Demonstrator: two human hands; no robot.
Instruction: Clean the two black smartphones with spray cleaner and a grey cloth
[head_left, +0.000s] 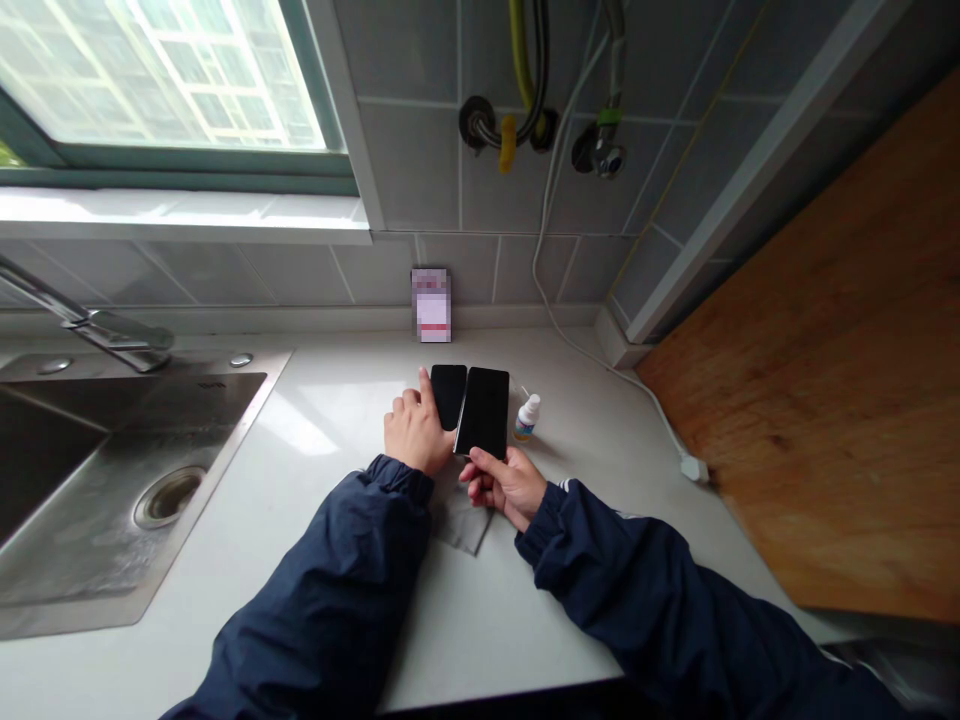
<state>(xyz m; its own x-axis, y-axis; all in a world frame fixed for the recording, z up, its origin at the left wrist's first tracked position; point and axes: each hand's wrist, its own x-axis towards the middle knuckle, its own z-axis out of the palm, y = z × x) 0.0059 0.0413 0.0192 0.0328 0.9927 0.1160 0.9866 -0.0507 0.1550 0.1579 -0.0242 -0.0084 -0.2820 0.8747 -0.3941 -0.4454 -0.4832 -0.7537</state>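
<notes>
My right hand (510,485) holds a larger black smartphone (484,410) by its lower end, thumb on top and fingers beneath. The phone is slightly tilted. My left hand (420,428) is palm down at a smaller black phone (448,395), just left of the larger one. Its index finger runs along the phone's left edge and the thumb lies at the bottom edge, while the other fingers are curled. A grey cloth (463,525) lies under and between my wrists, partly hidden. Right of the phones, a small white-capped bottle (527,417) stands on the counter.
A pale purple box (431,305), blurred over, leans against the tiled wall. To the left is a steel sink (247,420) with a faucet (124,335). A white cable (577,345) runs down to a plug (694,468) near the wooden panel (840,400) at right.
</notes>
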